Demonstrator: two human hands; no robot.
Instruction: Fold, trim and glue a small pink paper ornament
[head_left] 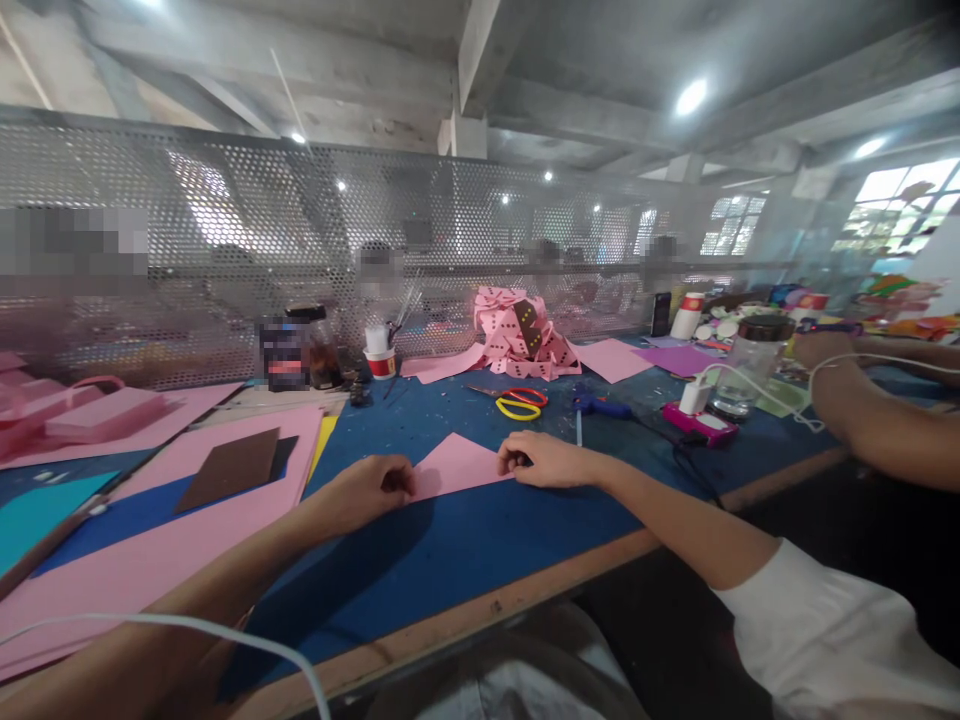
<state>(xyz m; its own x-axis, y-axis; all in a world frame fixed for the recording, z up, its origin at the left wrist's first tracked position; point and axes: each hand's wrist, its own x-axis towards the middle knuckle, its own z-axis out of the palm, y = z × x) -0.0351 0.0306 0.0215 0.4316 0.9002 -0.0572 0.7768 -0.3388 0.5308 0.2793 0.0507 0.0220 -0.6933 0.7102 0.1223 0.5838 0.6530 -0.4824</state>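
Observation:
A pink sheet of paper (461, 468), triangular in outline, lies on the blue table mat between my hands. My left hand (371, 490) is closed with its fingertips pinching the paper's left corner. At the opposite corner, my right hand (551, 462) has its fingers curled onto the paper, gripping its edge. Just beyond the paper are scissors (521, 402) with red and yellow handles. To their right lies a blue glue gun (601, 405). A heap of pink cut pieces with dark dots (517, 335) stands farther back.
Pink sheets (187, 540) with a brown sheet (232, 468) on top cover the left side. A glass jar (742, 370) and a pink power strip (699, 425) stand right, near a co-worker's arm (862, 400). A perforated metal screen (322, 220) borders the back.

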